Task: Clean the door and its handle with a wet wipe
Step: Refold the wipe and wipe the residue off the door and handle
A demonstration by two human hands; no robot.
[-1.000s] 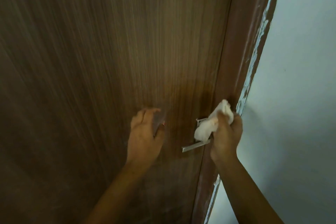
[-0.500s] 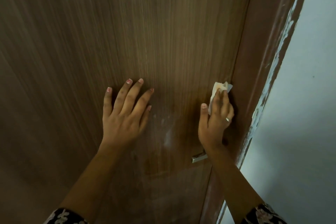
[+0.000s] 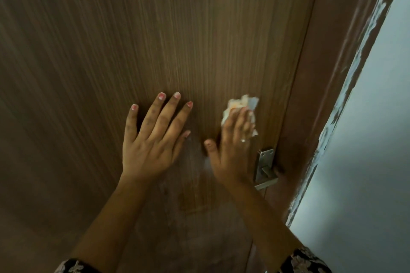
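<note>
Head view: wiping the door [image 3: 155, 29] just above its handle [image 3: 265, 182].
Left hand [image 3: 150, 139] flat on the wood-grain door, fingers spread wide, holding nothing. Right hand [image 3: 230, 155] pressing a crumpled white wet wipe [image 3: 241, 104] to the panel near the door's right edge, fingers nearly straight over it. Steel lever handle just below, untouched. Probably midway: dull smears [image 3: 199, 162] around the hands, upper panel seemingly left to do, handle's cleanliness impossible to judge.
</note>
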